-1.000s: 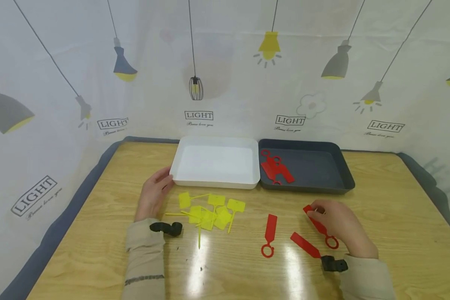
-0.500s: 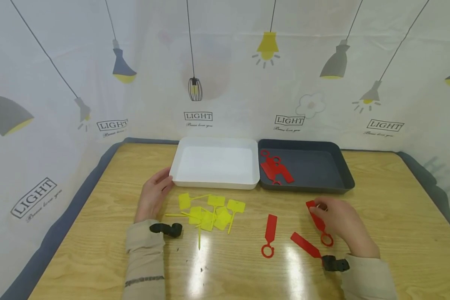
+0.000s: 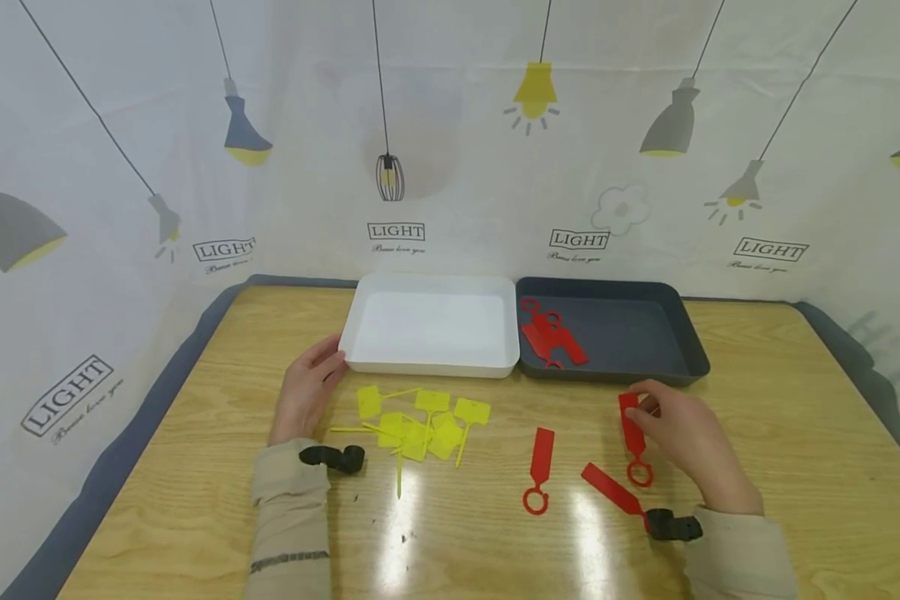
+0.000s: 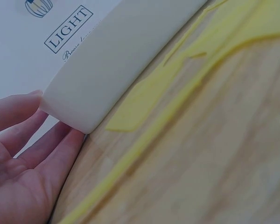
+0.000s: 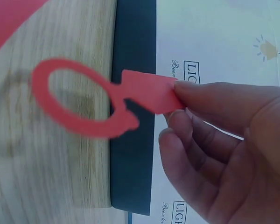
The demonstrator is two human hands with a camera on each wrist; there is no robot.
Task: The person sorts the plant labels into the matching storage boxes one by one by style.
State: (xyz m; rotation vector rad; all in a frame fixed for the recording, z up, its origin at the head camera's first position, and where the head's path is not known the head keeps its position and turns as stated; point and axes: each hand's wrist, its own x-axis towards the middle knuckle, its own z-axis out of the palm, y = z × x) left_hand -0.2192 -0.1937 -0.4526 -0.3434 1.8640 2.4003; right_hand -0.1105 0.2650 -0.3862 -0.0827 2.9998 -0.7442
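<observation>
My left hand [image 3: 309,387] rests at the near left corner of a white tray [image 3: 431,367], thumb and fingers touching its outside. In the left wrist view those fingers [image 4: 60,149] lie fairly straight against the tray's end. My right hand [image 3: 690,437] pinches the flat end of a red ring tag [image 3: 633,433] between thumb and fingers, in front of a dark grey tray [image 3: 630,333]. In the right wrist view the tag's ring [image 5: 42,98] hangs free of the hand, above the table. Several red tags [image 3: 551,337] lie in the dark tray's left part.
Several yellow T-shaped plant labels [image 3: 412,433] lie in a pile before the white tray. Two more red tags, one upright [image 3: 542,454] and one slanted [image 3: 611,489], are on the wooden table [image 3: 480,542]. A printed curtain [image 3: 480,167] stands behind the trays.
My right hand has lifted the red tag and moved slightly away from me toward the dark tray, turning the tag more upright. My left hand stays on the white tray.
</observation>
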